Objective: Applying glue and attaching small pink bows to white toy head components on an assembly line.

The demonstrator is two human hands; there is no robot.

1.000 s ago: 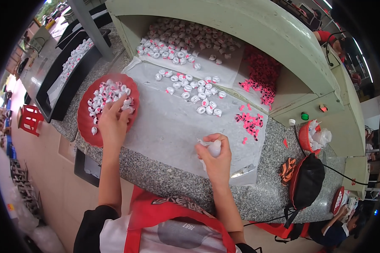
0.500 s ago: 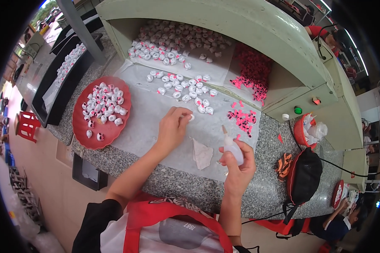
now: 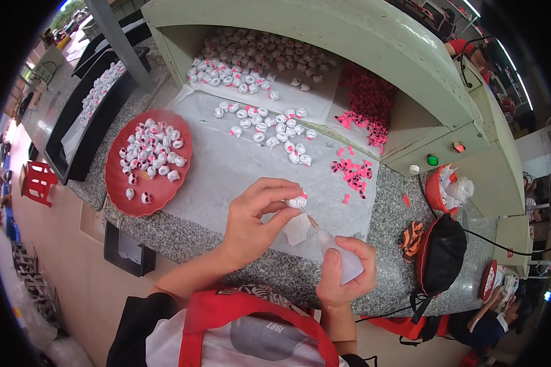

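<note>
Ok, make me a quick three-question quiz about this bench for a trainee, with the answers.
1. Which hand holds the squeeze bottle?
2. True or false: the red dish sits left of the loose pink pieces on the sheet.
3. What is right at the tip of the bottle's nozzle?
A) the black pouch
B) the pinched white piece
C) the green button

Key:
1. The right hand
2. True
3. B
</note>
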